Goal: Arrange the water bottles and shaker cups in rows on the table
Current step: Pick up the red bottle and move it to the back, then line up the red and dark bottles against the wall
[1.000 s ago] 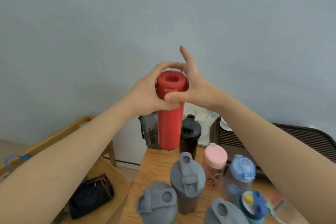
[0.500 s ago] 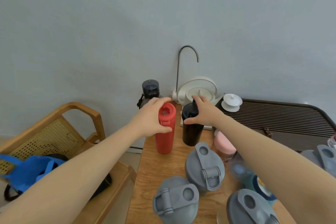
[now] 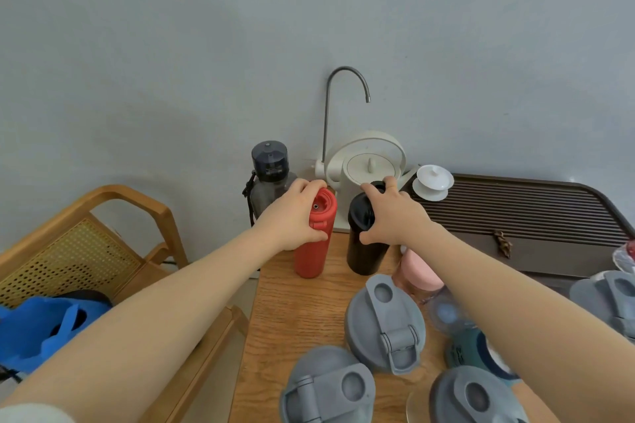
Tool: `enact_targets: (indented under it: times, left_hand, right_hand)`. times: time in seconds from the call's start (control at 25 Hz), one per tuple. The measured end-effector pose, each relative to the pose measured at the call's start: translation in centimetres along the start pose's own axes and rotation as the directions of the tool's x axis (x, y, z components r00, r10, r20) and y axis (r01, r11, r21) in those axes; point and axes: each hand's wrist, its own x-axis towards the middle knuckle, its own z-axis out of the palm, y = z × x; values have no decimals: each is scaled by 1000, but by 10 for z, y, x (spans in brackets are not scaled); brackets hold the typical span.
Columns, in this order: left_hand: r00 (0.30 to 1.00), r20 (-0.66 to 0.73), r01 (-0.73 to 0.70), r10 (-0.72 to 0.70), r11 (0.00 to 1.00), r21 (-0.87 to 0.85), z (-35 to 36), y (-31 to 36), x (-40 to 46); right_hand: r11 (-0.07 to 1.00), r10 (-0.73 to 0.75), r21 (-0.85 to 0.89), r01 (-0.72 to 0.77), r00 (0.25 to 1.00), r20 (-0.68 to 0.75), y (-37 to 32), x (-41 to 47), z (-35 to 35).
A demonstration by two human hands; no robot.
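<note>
Hands closed around upright bottles on table (image 3: 295,306): left hand (image 3: 292,216) on red bottle (image 3: 314,244), right hand (image 3: 395,216) on black bottle (image 3: 360,244).

- The right arm (image 3: 498,288) covers most of the pink bottle (image 3: 417,273) just behind the gray lid (image 3: 386,323).
- Nearer than that lid, another gray cup (image 3: 328,388) is cut off by the bottom edge.
- The right hand (image 3: 395,216) hides the black bottle's (image 3: 364,240) cap.

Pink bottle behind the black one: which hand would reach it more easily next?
Probably the right hand. It grips the black bottle, and the pink bottle sits directly under that forearm. The left hand holds the red bottle, farther away.
</note>
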Motion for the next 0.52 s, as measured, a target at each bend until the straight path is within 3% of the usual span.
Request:
enact_targets:
  times: [0.28, 0.44, 0.52]
  left_hand:
    - [999, 36, -21, 17, 995, 97, -2, 0, 28]
    - [994, -54, -60, 96, 884, 463, -5, -3, 30]
    - [978, -53, -135, 203, 803, 581, -5, -1, 23]
  right_hand:
    - [997, -11, 74, 13, 1000, -17, 6, -4, 8]
    - [999, -36, 10, 37, 996, -82, -2, -7, 5]
    - [987, -117, 90, 136, 975, -191, -17, -7, -5]
